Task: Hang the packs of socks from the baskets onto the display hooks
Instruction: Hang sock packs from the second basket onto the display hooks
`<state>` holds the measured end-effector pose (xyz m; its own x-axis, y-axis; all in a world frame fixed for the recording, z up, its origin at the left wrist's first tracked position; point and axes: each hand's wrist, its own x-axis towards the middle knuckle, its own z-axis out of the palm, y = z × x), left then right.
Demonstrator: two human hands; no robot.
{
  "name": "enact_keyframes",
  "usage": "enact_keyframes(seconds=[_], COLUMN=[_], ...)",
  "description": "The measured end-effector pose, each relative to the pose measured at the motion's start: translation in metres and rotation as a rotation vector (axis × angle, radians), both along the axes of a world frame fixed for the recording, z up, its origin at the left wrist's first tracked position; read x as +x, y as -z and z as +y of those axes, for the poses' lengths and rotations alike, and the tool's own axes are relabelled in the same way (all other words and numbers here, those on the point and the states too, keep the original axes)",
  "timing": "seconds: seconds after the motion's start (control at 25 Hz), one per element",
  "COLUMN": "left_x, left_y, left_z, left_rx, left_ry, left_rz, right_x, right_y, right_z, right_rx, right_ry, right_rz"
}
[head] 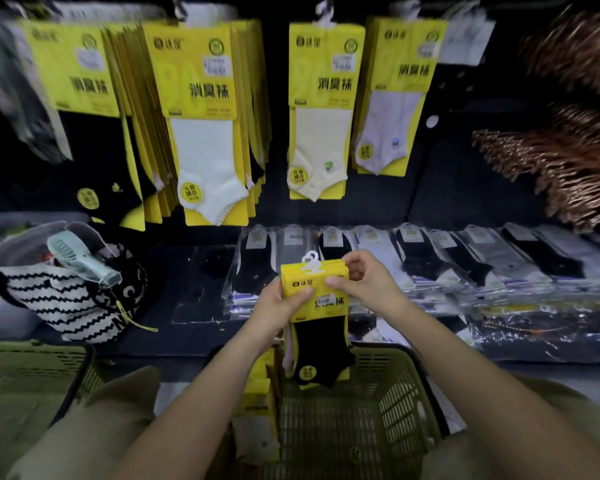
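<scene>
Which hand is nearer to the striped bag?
Left. The left hand is right of the striped bag; the right hand is farther right, across the held sock pack.

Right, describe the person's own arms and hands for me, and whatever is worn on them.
Both are bare. The left hand and right hand wear no gloves, and no ring shows on either. The left forearm and right forearm carry no sleeve, watch or bracelet down to the picture's lower edge.
</scene>
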<state>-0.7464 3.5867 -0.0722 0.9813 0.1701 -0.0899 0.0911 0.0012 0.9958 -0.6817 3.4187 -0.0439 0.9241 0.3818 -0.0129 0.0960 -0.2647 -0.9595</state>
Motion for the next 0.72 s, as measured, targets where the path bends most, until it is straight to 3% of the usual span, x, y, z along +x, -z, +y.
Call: enact_keyframes(seconds=[0.16, 0.32, 0.56, 0.72], left_x=[0.018, 0.029, 0.045, 0.054], left_y=[-0.058, -0.109, -0.153, -0.190], left_z=[0.000, 0.003, 0.011, 0.029], left_rx=[-0.044, -0.088, -0.071, 0.002], left_ry=[0.009, 0.015, -0.022, -0.172], left_rz=[-0.122, -0.210, -0.372, -0.467], right_x=[0.008, 0.018, 0.039, 0.062], right_y=[-0.041, -0.088, -0.139, -0.179], right_z=[0.005, 0.004, 0.017, 0.021], right_rx=[0.107, 0.282, 0.296, 0.285], right_ry=[0.209, 0.178, 0.155, 0.172], right_rz=[-0.100, -0.150, -0.274, -0.338])
